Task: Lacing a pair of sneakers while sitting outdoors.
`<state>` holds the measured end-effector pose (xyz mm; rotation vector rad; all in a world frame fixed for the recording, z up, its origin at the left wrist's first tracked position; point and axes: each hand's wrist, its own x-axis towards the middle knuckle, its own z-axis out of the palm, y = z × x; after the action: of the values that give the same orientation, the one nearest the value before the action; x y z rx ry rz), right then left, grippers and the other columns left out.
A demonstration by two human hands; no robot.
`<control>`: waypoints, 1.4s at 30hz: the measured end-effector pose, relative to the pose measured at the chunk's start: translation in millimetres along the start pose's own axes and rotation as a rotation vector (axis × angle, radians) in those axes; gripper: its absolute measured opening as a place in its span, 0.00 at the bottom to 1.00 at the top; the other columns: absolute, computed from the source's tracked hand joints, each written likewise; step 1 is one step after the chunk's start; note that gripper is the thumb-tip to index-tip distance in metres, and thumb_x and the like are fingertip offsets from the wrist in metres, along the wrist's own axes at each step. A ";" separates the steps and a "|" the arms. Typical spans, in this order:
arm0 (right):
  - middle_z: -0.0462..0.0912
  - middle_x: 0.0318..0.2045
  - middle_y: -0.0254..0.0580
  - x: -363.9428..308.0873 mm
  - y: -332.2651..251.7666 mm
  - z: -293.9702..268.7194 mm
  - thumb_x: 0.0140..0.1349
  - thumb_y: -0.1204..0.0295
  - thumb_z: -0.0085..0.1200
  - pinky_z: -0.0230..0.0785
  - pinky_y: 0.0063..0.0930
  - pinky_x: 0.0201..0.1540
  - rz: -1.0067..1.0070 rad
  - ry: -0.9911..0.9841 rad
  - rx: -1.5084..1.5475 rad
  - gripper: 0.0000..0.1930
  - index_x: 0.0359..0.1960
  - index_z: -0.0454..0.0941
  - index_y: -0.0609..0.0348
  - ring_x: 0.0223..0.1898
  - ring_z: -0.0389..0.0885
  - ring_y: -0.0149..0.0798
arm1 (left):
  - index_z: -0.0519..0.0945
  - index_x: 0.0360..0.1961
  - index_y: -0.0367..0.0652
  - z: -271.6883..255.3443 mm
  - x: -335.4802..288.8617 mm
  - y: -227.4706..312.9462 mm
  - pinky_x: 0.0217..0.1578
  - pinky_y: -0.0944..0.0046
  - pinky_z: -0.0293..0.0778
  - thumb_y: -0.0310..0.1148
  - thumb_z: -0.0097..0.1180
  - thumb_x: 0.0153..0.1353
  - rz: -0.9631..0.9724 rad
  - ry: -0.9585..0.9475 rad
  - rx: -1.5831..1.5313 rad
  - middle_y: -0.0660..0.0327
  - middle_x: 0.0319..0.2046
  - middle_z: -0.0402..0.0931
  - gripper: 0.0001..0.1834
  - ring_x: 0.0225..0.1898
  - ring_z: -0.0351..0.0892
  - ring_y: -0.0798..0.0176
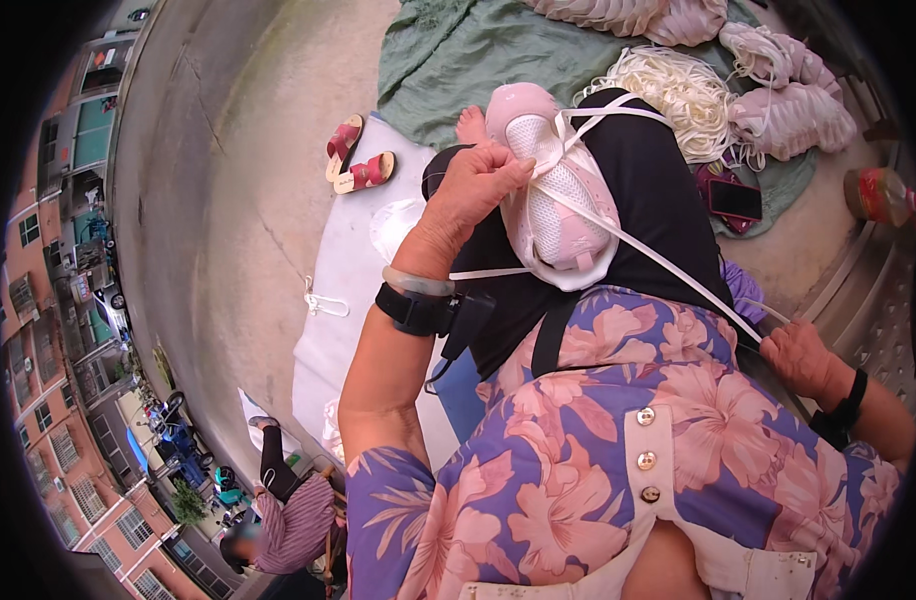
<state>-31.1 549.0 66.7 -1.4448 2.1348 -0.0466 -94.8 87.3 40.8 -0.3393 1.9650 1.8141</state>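
A pink and white shoe upper (553, 195) lies on my lap, over black trousers. My left hand (473, 190) presses on its left edge and grips it. White cord (668, 265) runs from the shoe across my lap down to my right hand (798, 355), which is closed on the cord and pulls it taut at my right hip. Both wrists wear black bands; the left also has a pale bangle.
A bundle of white cord (678, 95) and several more pink shoe uppers (793, 110) lie on a green cloth (458, 55) ahead. A phone (735, 198), a jar (878, 195), red sandals (356, 155) on concrete, a white sheet (338, 290). Another person (288, 515) crouches at lower left.
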 end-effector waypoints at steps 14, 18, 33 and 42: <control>0.67 0.18 0.40 -8.1 3.4 12.2 0.45 0.72 0.48 0.61 0.37 0.28 0.059 0.065 0.022 0.05 0.22 0.65 0.55 0.23 0.71 0.44 | 0.77 0.22 0.41 -4.5 -6.3 -11.9 0.32 0.76 0.61 0.30 0.60 0.50 0.146 -0.042 -0.059 0.70 0.29 0.69 0.06 0.29 0.65 0.75; 0.67 0.18 0.40 -8.3 6.2 15.4 0.45 0.72 0.48 0.61 0.38 0.28 0.066 0.076 0.029 0.05 0.21 0.64 0.55 0.23 0.71 0.44 | 0.78 0.23 0.40 -0.2 -9.1 -10.3 0.31 0.76 0.63 0.29 0.61 0.49 0.146 0.013 -0.096 0.69 0.29 0.71 0.05 0.29 0.66 0.76; 0.66 0.18 0.40 -5.2 12.5 17.4 0.45 0.73 0.50 0.61 0.37 0.27 0.072 0.112 0.052 0.06 0.22 0.64 0.54 0.22 0.70 0.44 | 0.77 0.24 0.39 14.8 -6.2 -17.2 0.29 0.78 0.63 0.21 0.59 0.49 0.290 0.133 0.025 0.72 0.26 0.69 0.03 0.26 0.66 0.79; 0.67 0.18 0.39 -2.7 15.9 19.6 0.46 0.74 0.50 0.61 0.38 0.27 0.070 0.121 0.078 0.06 0.21 0.64 0.54 0.22 0.70 0.44 | 0.78 0.27 0.37 14.0 -5.2 -19.3 0.28 0.78 0.64 0.27 0.62 0.53 0.303 0.133 0.180 0.72 0.24 0.72 0.05 0.26 0.67 0.80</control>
<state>-34.8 563.3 46.1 -1.3520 2.2528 -0.1933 -79.2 98.5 25.7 -0.1110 2.3599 1.8104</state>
